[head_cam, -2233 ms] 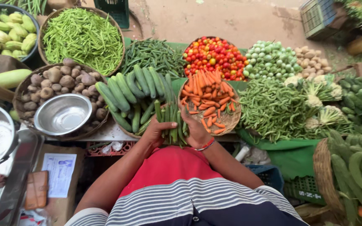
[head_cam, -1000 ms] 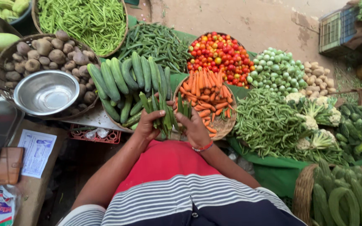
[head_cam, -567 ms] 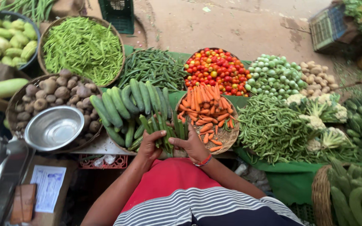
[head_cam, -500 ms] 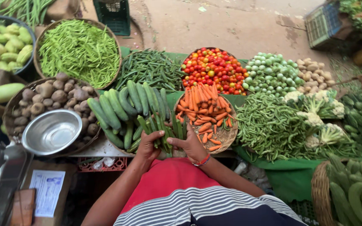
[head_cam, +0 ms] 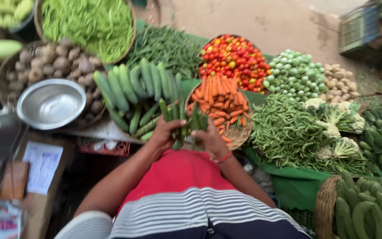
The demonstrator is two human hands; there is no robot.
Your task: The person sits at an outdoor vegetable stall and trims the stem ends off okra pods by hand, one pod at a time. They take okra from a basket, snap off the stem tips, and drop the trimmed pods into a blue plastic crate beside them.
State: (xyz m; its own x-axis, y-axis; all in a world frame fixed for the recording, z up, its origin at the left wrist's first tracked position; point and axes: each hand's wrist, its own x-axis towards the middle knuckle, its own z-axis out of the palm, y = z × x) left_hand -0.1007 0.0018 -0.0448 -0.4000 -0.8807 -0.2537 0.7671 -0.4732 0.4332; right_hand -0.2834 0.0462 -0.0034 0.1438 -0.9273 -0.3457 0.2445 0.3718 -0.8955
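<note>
While your two hands meet just above your red and striped shirt [head_cam: 186, 194], they share one load: a bunch of slim green pods, okra by the look of them [head_cam: 183, 124]. Your left hand [head_cam: 166, 134] wraps the lower ends from the left, fingers curled round them, and your right hand [head_cam: 210, 138], with a red thread at the wrist, closes on the same bunch from the other side. Neither hand is spread; both are clenched on the pods, so the tips fan upward and stay even, which seems the reason for gripping them low.

You hold the bunch over the near edge of the stall, between the cucumbers [head_cam: 131, 86] stacked side by side on your left and the shallow basket of carrots [head_cam: 219, 102] on your right. The goods lie in separate heaps, likely so that each kind stays within reach: red tomatoes [head_cam: 233, 62] beyond the carrots, green beans [head_cam: 284, 128] and cauliflowers [head_cam: 332, 119] to the right, a round basket of thin green beans [head_cam: 89, 22] at the far left. An empty steel bowl [head_cam: 51, 104] rests against the brown tubers [head_cam: 51, 59], close to your left arm.
</note>
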